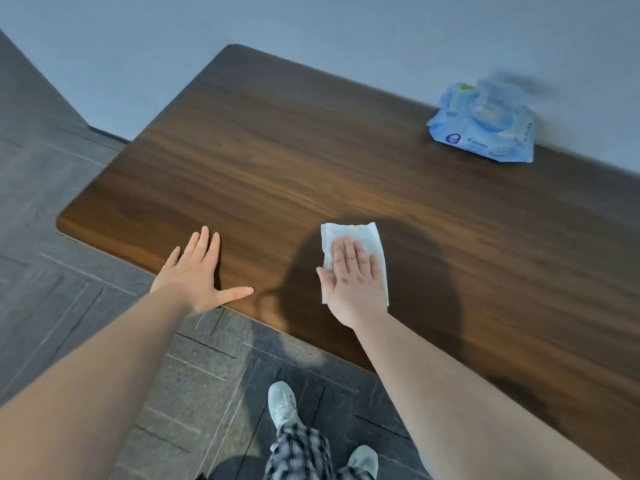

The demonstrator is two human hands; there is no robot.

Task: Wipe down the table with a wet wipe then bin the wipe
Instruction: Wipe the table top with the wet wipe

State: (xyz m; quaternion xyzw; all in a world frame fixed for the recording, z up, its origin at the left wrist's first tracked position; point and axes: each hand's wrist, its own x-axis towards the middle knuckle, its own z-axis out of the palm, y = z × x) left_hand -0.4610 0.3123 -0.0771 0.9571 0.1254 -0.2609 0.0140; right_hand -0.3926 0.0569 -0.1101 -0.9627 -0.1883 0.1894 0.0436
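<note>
A dark wooden table [277,140] fills the middle of the head view. A white wet wipe [349,233] lies spread flat on it near the front edge. My right hand [353,282] presses flat on the wipe, fingers together and pointing away from me. My left hand [201,271] rests flat on the table's front edge to the left, fingers spread, thumb out, holding nothing. No bin is in view.
A blue pack of wet wipes [485,129] lies at the table's far right by the grey wall [311,22]. Grey tiled floor [52,237] runs to the left and in front of the table. My feet in pale shoes [282,403] stand below the front edge.
</note>
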